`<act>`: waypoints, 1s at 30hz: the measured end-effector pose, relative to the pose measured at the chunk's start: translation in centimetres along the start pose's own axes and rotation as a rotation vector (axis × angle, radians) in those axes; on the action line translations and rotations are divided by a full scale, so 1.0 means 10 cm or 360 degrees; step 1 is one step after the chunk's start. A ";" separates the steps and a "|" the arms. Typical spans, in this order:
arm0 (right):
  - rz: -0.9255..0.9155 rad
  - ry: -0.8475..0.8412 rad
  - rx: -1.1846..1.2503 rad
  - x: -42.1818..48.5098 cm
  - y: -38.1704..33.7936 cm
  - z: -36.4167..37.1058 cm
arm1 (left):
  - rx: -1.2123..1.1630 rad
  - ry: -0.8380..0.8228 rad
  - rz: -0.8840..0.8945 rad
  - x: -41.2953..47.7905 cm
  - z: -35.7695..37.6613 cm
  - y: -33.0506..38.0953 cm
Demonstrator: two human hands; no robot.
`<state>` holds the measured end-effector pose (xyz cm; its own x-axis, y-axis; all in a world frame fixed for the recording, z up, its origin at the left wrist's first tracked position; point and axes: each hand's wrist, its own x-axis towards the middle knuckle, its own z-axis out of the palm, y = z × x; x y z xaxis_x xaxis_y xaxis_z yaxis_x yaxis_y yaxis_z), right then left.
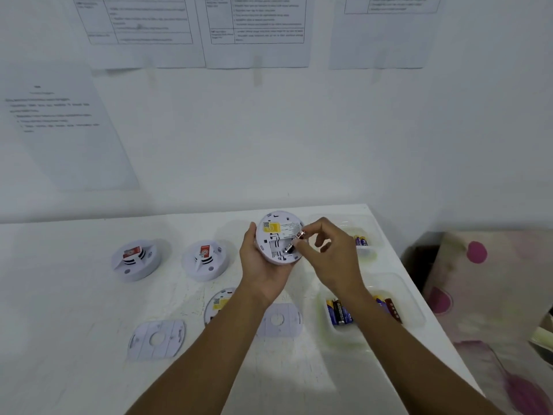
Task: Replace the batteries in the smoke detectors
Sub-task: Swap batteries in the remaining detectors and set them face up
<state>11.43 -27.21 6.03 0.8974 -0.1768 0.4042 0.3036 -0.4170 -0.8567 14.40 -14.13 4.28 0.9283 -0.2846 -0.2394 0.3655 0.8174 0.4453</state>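
Cool, even light washes my white table (pixel 89 295), leaving only faint shadows. The wall papers (pixel 257 31) above it are blurred, and the edges bow

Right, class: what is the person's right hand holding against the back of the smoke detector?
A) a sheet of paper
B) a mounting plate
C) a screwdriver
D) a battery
D: the right hand pinches a slim battery at the open back of the smoke detector, which the left hand cradles.

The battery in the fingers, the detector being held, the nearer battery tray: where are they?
battery (pixel 294 242): head view, mid-body.
detector (pixel 273 235): head view, back face.
tray (pixel 414 307): head view, right rim.
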 end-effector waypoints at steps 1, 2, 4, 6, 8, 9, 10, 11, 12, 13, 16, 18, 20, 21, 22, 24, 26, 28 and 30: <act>-0.0039 0.0033 -0.0082 -0.03 0.01 0.04 | -0.0004 0.0008 -0.0003 -0.01 0.01 0.00; -0.0071 0.0060 -0.0154 -0.07 0.03 0.08 | 0.0003 0.0022 -0.0002 -0.02 0.01 0.00; -0.0135 0.0123 -0.0260 -0.14 0.04 0.14 | 0.0029 0.0037 0.0010 -0.02 0.00 0.01; -0.0295 0.0182 -0.0441 -0.22 0.05 0.17 | 0.0049 0.0043 0.0034 -0.04 -0.01 0.03; -0.0488 0.0175 -0.0688 -0.28 0.06 0.17 | 0.0035 0.0045 0.0080 -0.04 -0.03 0.04; -0.0571 0.0153 -0.0799 -0.30 0.07 0.16 | 0.0010 0.0050 0.0105 -0.03 -0.05 0.04; -0.0643 0.0128 -0.0892 -0.31 0.07 0.14 | -0.0014 0.0055 0.0124 -0.03 -0.05 0.04; -0.0703 0.0109 -0.0965 -0.31 0.08 0.13 | -0.0025 0.0052 0.0134 -0.03 -0.05 0.04; -0.0753 0.0092 -0.1024 -0.30 0.08 0.11 | -0.0023 0.0043 0.0133 -0.03 -0.05 0.03; -0.0801 0.0079 -0.1081 -0.28 0.07 0.10 | -0.0012 0.0040 0.0128 -0.01 -0.05 0.02; -0.0899 0.0043 -0.1234 -0.23 0.05 0.06 | -0.0037 0.0042 0.0134 0.00 -0.02 0.03; -0.0915 -0.0036 -0.1233 -0.20 0.10 0.04 | -0.0056 0.0029 0.0165 0.01 -0.03 0.08; -0.0847 -0.0229 -0.1007 -0.15 0.18 -0.02 | -0.0018 0.0017 0.0152 0.03 -0.05 0.11; -0.0765 -0.0346 -0.0802 -0.10 0.20 -0.08 | 0.0010 0.0017 0.0132 0.04 -0.06 0.12; -0.0658 -0.0417 -0.0598 -0.01 0.20 -0.14 | 0.0023 0.0018 0.0106 0.04 -0.07 0.12; -0.0418 -0.0314 -0.0442 0.23 0.20 -0.31 | -0.0008 0.0009 0.0061 0.05 -0.09 0.11; -0.0100 -0.0164 -0.0580 0.55 0.32 -0.50 | -0.0047 0.0018 0.0045 0.06 -0.09 0.10; 0.0234 -0.0318 -0.0852 0.82 0.46 -0.69 | -0.0057 0.0018 0.0030 0.07 -0.08 0.09; 0.0443 -0.0573 -0.1113 1.00 0.54 -0.79 | -0.0088 0.0011 0.0017 0.08 -0.08 0.08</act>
<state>19.53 -38.27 7.93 0.9938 -0.1088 -0.0221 -0.1066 -0.8785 -0.4657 15.42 -13.33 3.77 0.9315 -0.2726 -0.2409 0.3511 0.8468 0.3995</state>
